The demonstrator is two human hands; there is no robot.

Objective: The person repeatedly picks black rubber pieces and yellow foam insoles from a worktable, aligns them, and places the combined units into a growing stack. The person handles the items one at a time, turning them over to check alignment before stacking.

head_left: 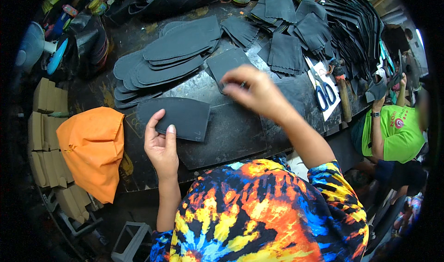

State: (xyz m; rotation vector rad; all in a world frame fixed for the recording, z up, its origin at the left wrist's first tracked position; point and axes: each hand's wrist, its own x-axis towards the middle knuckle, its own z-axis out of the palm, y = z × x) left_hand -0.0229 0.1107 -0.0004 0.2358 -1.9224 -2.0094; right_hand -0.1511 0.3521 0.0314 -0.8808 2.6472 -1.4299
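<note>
My left hand (161,144) holds a flat dark grey cut piece (180,116) by its near edge, thumb on top, over the black worktable (152,35). My right hand (249,88), slightly blurred, has its fingertips pinched on the corner of another dark grey piece (224,63) lying farther back. A larger dark sheet (226,137) lies under both. A stack of sole-shaped dark pieces (162,58) is spread out behind my left hand.
Piles of black cut pieces (296,35) fill the back right. Blue-handled scissors (326,95) and a wooden-handled hammer (343,90) lie at the right. An orange cloth (92,146) and cardboard boxes (44,127) sit left. A person in a green shirt (395,132) sits at the right.
</note>
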